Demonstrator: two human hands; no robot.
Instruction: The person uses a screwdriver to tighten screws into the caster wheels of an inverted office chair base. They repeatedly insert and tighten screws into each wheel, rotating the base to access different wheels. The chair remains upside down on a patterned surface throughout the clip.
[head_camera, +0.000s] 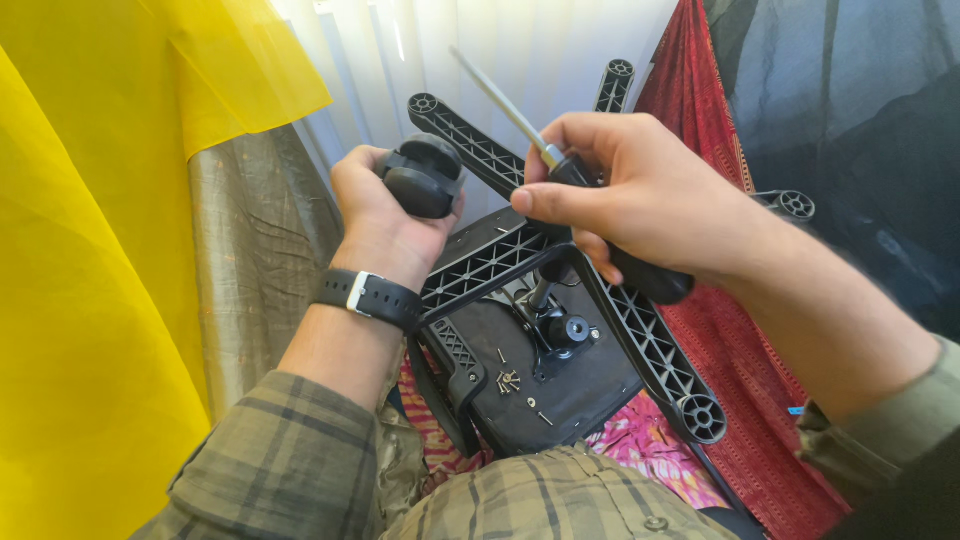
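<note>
Looking down over an upturned office chair. No packages, labels or signs are showing anywhere in my view.

My left hand (385, 215) is wrapping fully closed around a black caster wheel (422, 178), fingers curled behind it, thumb side toward me. The caster is sitting up at the end of one arm of the black star base (640, 335), just left of the ribbed spoke that is running toward the window. A black wristwatch (368, 297) is sitting on that wrist, above my plaid sleeve (275, 465).

My right hand (635, 195) is closing tight on a screwdriver (590, 200): the black handle is lying across my palm and poking out below my little finger, the metal shaft is angling up and left, past the caster but not touching it. The tip is ending in front of the white vertical blinds (520, 50).

The nearest thing to a container is the dark underside of the chair seat (560, 390), lying flat below the base. A small heap of loose screws (508, 380) is resting on it, a few strays just beside the heap. The gas-lift mechanism (560, 325) is standing at the middle, between the spokes.

Yellow cloth (90, 250) is hanging on the left, red patterned cloth (700, 110) on the right, pink printed fabric (650, 445) under the seat.
</note>
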